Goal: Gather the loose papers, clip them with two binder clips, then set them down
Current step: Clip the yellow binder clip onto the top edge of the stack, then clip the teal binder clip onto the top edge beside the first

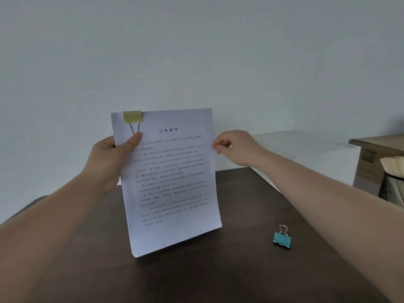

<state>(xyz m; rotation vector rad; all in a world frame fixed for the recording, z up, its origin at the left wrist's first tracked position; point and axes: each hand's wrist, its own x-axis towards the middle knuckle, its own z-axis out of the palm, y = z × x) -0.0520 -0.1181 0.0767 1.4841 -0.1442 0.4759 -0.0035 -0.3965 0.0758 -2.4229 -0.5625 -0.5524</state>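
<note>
A stack of white printed papers (172,182) stands upright, its bottom edge resting on the dark table (240,270). A yellow binder clip (132,117) grips the top edge near the left corner, its wire handle folded down over the front page. My left hand (113,158) holds the stack's left edge, thumb on the front at the tip of the clip's handle. My right hand (232,147) pinches the right edge between thumb and fingers. A teal binder clip (282,239) lies loose on the table to the right of the papers.
A white box-like surface (306,154) sits behind the table at the right. Farther right are a cardboard box (376,158) and a dark basket (393,189) with pale items. A plain wall fills the background.
</note>
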